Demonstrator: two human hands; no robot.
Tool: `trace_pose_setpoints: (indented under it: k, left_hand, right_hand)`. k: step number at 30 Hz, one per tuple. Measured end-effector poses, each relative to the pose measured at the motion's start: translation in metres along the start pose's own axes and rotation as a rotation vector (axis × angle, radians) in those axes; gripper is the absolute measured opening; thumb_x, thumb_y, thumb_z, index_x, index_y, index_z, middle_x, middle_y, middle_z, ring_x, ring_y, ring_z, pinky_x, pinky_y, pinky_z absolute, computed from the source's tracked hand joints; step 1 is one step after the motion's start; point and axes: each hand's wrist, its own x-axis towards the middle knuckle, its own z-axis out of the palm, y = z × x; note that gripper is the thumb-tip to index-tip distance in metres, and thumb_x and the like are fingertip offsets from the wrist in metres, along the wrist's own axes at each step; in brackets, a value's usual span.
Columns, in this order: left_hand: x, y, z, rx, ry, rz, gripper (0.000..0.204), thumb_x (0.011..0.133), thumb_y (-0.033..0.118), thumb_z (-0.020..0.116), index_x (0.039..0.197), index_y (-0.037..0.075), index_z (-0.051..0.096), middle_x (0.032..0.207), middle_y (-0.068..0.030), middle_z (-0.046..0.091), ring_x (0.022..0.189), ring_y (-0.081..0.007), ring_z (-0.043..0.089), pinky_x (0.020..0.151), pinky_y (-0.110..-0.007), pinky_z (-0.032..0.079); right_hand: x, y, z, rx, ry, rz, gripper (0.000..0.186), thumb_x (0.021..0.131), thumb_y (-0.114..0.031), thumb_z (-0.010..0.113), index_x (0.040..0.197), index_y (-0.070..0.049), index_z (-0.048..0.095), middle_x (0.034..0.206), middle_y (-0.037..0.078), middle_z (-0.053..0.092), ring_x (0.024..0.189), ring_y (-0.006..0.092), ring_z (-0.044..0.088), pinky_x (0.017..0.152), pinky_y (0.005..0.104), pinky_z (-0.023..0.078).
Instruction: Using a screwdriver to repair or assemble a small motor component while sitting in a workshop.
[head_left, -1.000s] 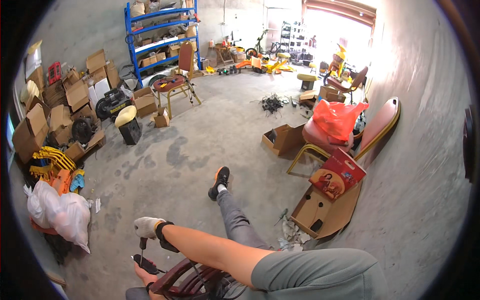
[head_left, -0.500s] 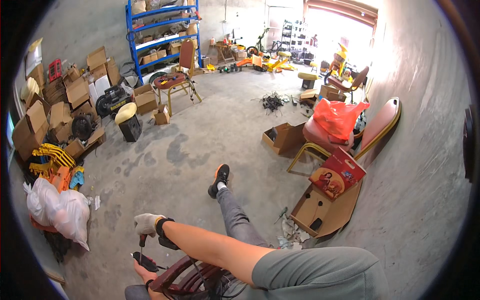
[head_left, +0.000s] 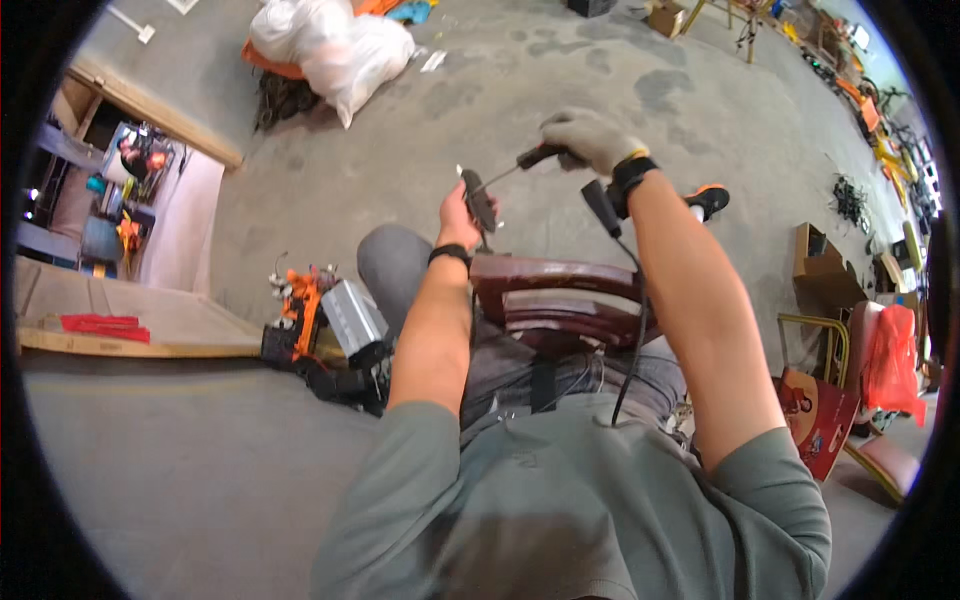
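Hands in view: two, both the wearer's own, and both occupied. The left hand (head_left: 455,213), bare, has its fingers curled about one dark, flat, elongated piece (head_left: 481,203), which is held above the floor (head_left: 300,190) beyond the chair back (part of the finger grip is hidden behind the piece). The right hand (head_left: 590,138), wearing one pale glove (head_left: 617,147), has its fingers closed on the handle of one screwdriver (head_left: 537,157). The shaft slopes down leftward to the face of the piece and appears to touch it; whether the tip sits in a screw is too small to tell.

Wristbands: two, both black, one at the left wrist (head_left: 450,254) and one at the right (head_left: 631,178). Beside the right wrist stands one black elongated fitting (head_left: 602,208), with one black cable (head_left: 639,340) running down toward the shirt (head_left: 530,480).

Chair backs directly before the torso: one, dark red and slatted (head_left: 560,277). Silver boxes: one (head_left: 352,322), near the left knee, just beside an orange-and-black assembly (head_left: 302,312). Shoes visible: one, black with orange (head_left: 709,200). White bags (head_left: 335,55) lie farther off (exact count unclear).
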Motion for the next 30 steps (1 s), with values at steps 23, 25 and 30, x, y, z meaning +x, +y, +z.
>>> trace_pose_setpoints:
  k: [23,25,30]
  left_hand:
    - [0.004,-0.001,0.000,-0.018,-0.063,0.017,0.037,0.093,0.041,0.048,0.093,0.004,0.054,0.083,-0.0166,0.063,0.078,-0.0363,0.064,0.066,-0.045,0.052]
    - [0.006,-0.003,0.000,-0.032,-0.075,-0.015,0.034,0.092,0.038,0.052,0.096,0.004,0.053,0.088,-0.0174,0.062,0.084,-0.0381,0.065,0.068,-0.045,0.052]
    - [0.009,-0.004,-0.001,-0.089,-0.054,-0.004,0.031,0.089,0.032,0.054,0.099,0.003,0.050,0.090,-0.0144,0.058,0.082,-0.0363,0.065,0.066,-0.046,0.053]
  right_hand:
    - [-0.013,-0.024,-0.005,0.343,0.112,0.406,0.011,0.082,-0.013,0.058,0.085,-0.003,0.057,0.074,0.004,0.051,0.055,0.0107,0.050,0.049,0.0242,0.048]
    - [-0.013,-0.019,-0.006,0.322,0.152,0.353,0.010,0.078,-0.011,0.060,0.077,-0.002,0.057,0.065,0.004,0.044,0.053,0.0112,0.046,0.046,0.0269,0.043]
    - [0.003,0.012,-0.014,0.408,0.181,0.514,0.018,0.072,0.002,0.063,0.088,-0.006,0.063,0.075,0.010,0.058,0.063,0.0216,0.056,0.056,0.0317,0.048]
